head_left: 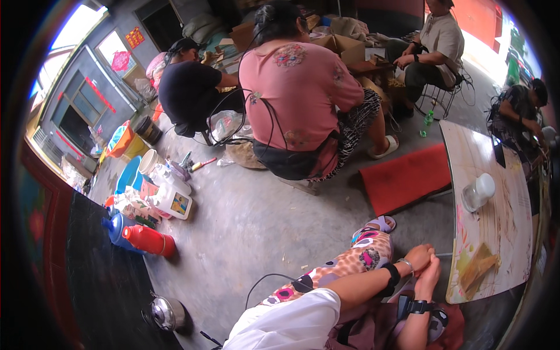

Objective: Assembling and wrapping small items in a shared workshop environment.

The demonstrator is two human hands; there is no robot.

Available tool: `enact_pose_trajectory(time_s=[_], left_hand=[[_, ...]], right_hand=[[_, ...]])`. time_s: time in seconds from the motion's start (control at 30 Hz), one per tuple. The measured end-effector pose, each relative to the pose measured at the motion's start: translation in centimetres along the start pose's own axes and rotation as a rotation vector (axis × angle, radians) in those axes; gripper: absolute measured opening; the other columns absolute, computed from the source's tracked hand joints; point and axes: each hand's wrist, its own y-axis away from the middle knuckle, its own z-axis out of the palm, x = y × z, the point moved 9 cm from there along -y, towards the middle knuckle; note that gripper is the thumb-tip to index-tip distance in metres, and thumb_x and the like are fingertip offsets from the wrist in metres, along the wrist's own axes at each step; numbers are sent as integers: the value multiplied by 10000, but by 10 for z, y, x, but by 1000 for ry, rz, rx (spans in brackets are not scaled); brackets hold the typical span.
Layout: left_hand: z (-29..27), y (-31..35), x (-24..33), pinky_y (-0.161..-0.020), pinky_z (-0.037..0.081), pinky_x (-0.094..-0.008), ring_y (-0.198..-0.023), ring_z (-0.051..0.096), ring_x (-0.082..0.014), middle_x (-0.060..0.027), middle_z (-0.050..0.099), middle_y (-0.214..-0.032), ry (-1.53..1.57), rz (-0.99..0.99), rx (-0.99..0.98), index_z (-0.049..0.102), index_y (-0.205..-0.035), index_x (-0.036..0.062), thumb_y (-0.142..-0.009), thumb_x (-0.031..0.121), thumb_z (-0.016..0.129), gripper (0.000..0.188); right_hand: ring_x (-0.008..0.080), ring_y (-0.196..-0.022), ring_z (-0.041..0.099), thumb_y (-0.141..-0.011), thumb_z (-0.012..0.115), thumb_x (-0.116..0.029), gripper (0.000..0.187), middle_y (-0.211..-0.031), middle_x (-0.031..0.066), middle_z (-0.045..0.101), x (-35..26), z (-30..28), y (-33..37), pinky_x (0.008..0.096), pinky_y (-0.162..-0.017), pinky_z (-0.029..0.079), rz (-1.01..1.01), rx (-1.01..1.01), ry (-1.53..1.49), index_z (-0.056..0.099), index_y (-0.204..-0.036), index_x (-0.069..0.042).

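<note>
My left hand (417,258) and my right hand (430,274) meet in front of my lap, pressed against each other with curled fingers. Whatever lies between them, if anything, is hidden. A thin grey bar (444,254) shows just beyond the fingers; I cannot tell whether they touch it. A bracelet and a black band circle my left wrist, and a black watch-like band (419,306) my right. To the right of my hands stands a worn pale table (461,157), bearing a clear jar (479,192) with a white lid and a crumpled brown sheet (477,271).
A red-topped bench (405,178) stands beyond my feet. Ahead, a person in pink (297,99) sits with others around cardboard boxes (341,48). Along the left are a red thermos (149,240), white jugs (173,201), basins and a metal kettle (167,313). A green bottle (427,123) stands farther off.
</note>
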Motion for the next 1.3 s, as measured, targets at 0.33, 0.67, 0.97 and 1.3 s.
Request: enact_pose_trajectory(time_s=[0.33, 0.67, 0.97, 1.3], left_hand=[[-4, 1, -4, -589, 426, -367, -601, 558, -308, -181, 562, -643, -146, 71, 213, 544, -838, 5, -793, 263, 373, 313], [9, -16, -11, -350, 378, -290, -390, 478, -188, -121, 524, -583, 169, 7, 12, 536, -739, -20, -761, 227, 404, 281], [36, -18, -2, -529, 444, -332, -609, 547, -273, -128, 564, -713, -258, 431, -50, 541, -723, 22, -715, 157, 457, 160], [22, -20, -21, -416, 396, -249, -486, 503, -129, -63, 547, -609, 131, -71, -44, 557, -790, -5, -816, 208, 401, 265]], right_hand=[[86, -553, 452, -802, 433, -309, 254, -670, -12, 479, 3, 1, -3, 211, -430, 321, 55, 15, -177, 519, -779, -72], [130, -896, 479, -738, 471, -264, 412, -956, 51, 497, -20, 22, 11, 235, -741, 381, -40, -322, 11, 464, -1046, 8], [82, -640, 474, -717, 509, -211, 220, -724, -4, 508, -10, -7, 1, 192, -540, 369, -13, -69, -64, 555, -846, -39], [93, -564, 438, -723, 484, -249, 190, -649, 7, 470, -2, -8, -6, 218, -473, 347, 8, -50, -33, 524, -722, -64]])
